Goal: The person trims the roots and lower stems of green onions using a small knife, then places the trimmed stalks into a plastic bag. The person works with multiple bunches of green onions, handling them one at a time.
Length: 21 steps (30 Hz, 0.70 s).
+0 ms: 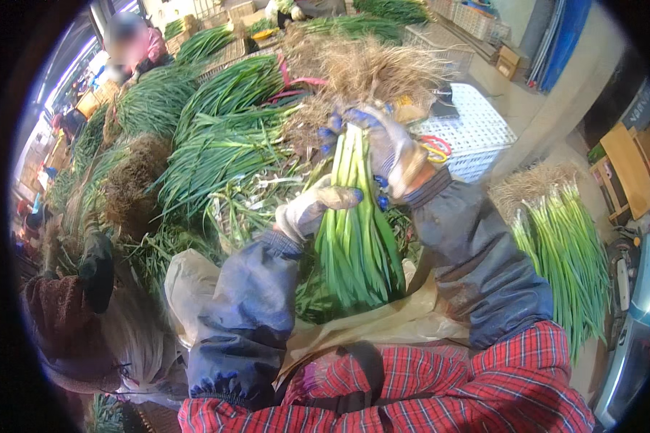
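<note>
A bunch of leafy green stalks with pale lower ends, like green garlic or leeks [352,238], stands before me, white ends away from me. My left hand [325,205], in a white glove with blue fingertips, grips its middle with the thumb across the stalks. My right hand [382,140], gloved the same way, is around the pale top end; its palm side is hidden. Just beyond lies a heap of dry, tan roots [379,65]. Scissors with red and yellow handles [437,149] lie beside my right wrist.
Piles of green stalks [233,135] lie at the left. A white perforated crate [471,130] stands at the right, near a rooted bunch on the floor [563,249] and a wooden stool [628,168]. Co-workers are at the upper left [135,46] and close on my left [76,319].
</note>
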Tool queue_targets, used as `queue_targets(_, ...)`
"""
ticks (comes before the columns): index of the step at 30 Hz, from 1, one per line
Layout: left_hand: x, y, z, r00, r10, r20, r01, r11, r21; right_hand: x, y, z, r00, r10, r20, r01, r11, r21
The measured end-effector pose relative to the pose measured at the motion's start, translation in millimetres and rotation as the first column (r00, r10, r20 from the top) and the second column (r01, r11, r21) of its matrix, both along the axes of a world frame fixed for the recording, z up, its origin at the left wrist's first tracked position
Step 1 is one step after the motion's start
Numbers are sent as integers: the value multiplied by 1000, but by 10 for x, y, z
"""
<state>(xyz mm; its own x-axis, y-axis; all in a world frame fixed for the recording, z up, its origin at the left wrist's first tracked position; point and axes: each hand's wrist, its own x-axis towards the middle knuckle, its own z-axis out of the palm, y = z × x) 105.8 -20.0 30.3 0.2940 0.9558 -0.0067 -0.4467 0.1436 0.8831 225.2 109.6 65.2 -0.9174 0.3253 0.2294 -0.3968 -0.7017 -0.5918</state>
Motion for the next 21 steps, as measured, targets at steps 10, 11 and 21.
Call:
queue_targets(10, 213, -962, -1870, 774, -386, -502, 309, 922, -231, 471, 922, -76, 651, -735, 190, 741, 669, 50)
queue_targets(11, 210, -1067, -1961, 755, -234, -612, 306, 952, 14, 698, 1184, -102, 625, -772, 111, 759, 635, 142)
queue_targets(21, -473, -1132, -1326, -197, -819, -538, 284, 478, -831, 1528, 1953, -867, 75, -884, -462, -484, -437, 758)
